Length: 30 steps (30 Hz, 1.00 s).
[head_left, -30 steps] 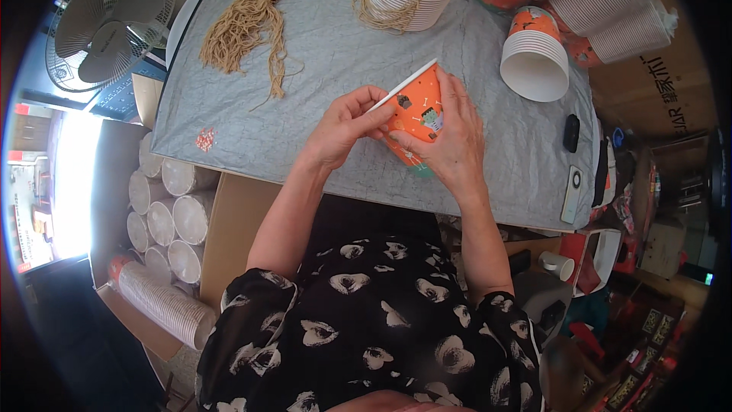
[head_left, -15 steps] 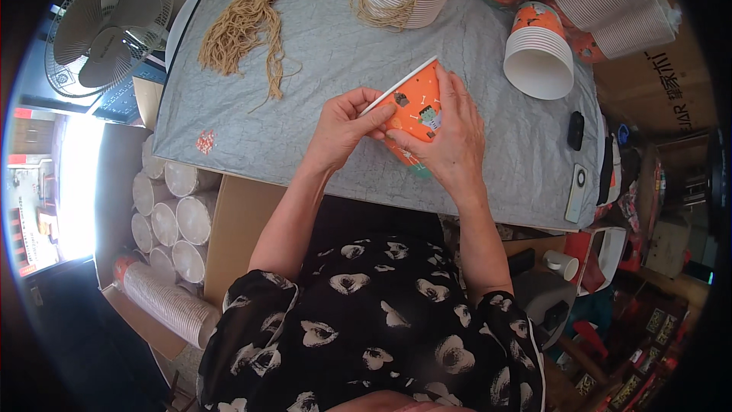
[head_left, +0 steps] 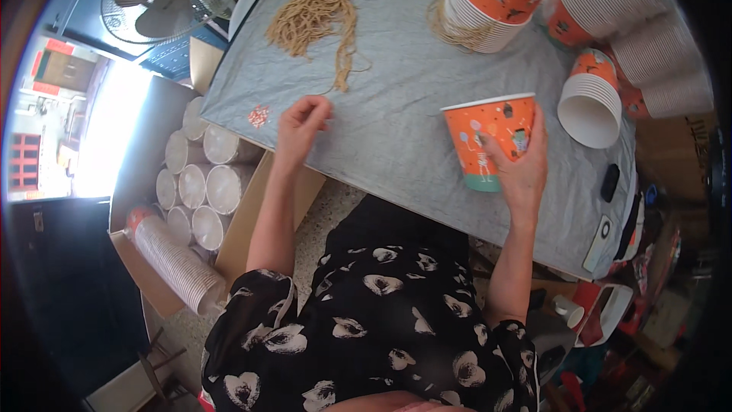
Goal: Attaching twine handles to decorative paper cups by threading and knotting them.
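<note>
My left hand (head_left: 301, 123), fingertips pinched on a thin beige string (head_left: 341, 80) trailing from the far tan twine bundle (head_left: 324, 0), rests on the grey tablecloth (head_left: 396, 107), while my right hand (head_left: 518, 168) wraps one upright orange printed paper cup (head_left: 489, 137), beside three nested cup stacks.

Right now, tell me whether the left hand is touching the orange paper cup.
Apart. The head view shows the left hand over the grey cloth near the string bundle, with bare cloth between it and the orange paper cup, which only the right hand holds.
</note>
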### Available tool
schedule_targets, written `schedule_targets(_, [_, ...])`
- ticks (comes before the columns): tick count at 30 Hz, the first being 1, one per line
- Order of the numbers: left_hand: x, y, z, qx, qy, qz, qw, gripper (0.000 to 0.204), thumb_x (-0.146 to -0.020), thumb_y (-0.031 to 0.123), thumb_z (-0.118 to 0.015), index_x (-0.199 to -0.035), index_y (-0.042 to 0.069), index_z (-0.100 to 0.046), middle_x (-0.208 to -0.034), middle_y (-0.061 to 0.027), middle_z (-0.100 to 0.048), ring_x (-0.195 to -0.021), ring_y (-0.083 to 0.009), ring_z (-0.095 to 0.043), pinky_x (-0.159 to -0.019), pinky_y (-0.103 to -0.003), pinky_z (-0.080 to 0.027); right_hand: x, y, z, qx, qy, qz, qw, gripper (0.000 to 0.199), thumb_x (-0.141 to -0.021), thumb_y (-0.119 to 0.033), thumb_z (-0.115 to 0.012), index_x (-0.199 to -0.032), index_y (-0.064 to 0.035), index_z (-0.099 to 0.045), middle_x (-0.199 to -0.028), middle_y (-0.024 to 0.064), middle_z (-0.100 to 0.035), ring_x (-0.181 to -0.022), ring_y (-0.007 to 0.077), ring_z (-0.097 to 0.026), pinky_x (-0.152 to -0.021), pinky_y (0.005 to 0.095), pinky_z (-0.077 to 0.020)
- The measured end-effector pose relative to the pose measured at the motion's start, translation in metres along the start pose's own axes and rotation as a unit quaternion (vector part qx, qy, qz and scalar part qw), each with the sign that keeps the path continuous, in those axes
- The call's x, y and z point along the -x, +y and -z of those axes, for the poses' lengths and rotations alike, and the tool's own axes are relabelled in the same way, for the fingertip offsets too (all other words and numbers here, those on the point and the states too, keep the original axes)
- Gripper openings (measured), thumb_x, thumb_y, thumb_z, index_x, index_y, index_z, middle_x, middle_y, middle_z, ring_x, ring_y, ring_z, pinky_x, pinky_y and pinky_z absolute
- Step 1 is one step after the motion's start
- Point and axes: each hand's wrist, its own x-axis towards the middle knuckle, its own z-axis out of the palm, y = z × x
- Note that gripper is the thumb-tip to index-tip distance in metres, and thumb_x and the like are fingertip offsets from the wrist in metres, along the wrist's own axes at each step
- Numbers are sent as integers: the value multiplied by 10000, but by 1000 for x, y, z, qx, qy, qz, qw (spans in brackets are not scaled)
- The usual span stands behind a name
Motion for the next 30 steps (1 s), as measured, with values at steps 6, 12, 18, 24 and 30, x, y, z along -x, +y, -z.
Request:
schedule_targets(6, [-1, 4, 114, -350, 206, -134, 904, 161, -933, 164, -708, -1016, 38, -762, -903, -79, -739, -767, -157, -674, -688, -306, -517, 3, -4, -2, -5, -2, -14, 1000, 991, -737, -355, -872, -1509, -11, -355, -1416, 189, -491, -1292, 324, -514, -1069, 431, -426])
schedule_targets(12, [-1, 5, 131, -494, 172, -129, 843, 172, -854, 152, -750, -995, 54, -768, -839, -140, -692, -768, -274, -688, -697, -357, -524, 5, -6, -5, 12, -4, -10, 1000, 1000, -741, -369, -871, -1516, -16, -346, -1427, 190, -480, -1308, 323, -499, -1078, 442, -416])
schedule_targets(18, [-3, 23, 95, -565, 251, -113, 778, 235, -833, 152, -776, -1048, 61, -744, -882, -117, -689, -705, -234, -668, -666, -353, -522, 8, -2, -2, 17, 16, 1, 1000, 992, -728, -325, -882, -1510, -19, -354, -1421, 200, -488, -1301, 340, -501, -1080, 443, -415])
schedule_targets(24, [16, 37, -47, -167, -2, -64, 984, 408, -882, 121, -746, -1277, 84, -652, -1220, -70, -689, -772, -124, -672, -649, -267, -518, 29, 7, -5, 10, 61, 54, 997, 1053, -671, -275, -911, -1510, -6, -335, -1462, 225, -458, -1328, 387, -471, -1089, 460, -411])
schedule_targets(30, [32, 78, -152, -116, -269, -172, 941, 328, -920, 114, -713, -1238, 62, -655, -1187, -62, -672, -842, -124, -663, -650, -255, -520, 54, 14, -4, -76, 77, 54, 993, 1087, -691, -226, -910, -1539, 14, -273, -1466, 187, -432, -1355, 298, -451, -1120, 409, -391])
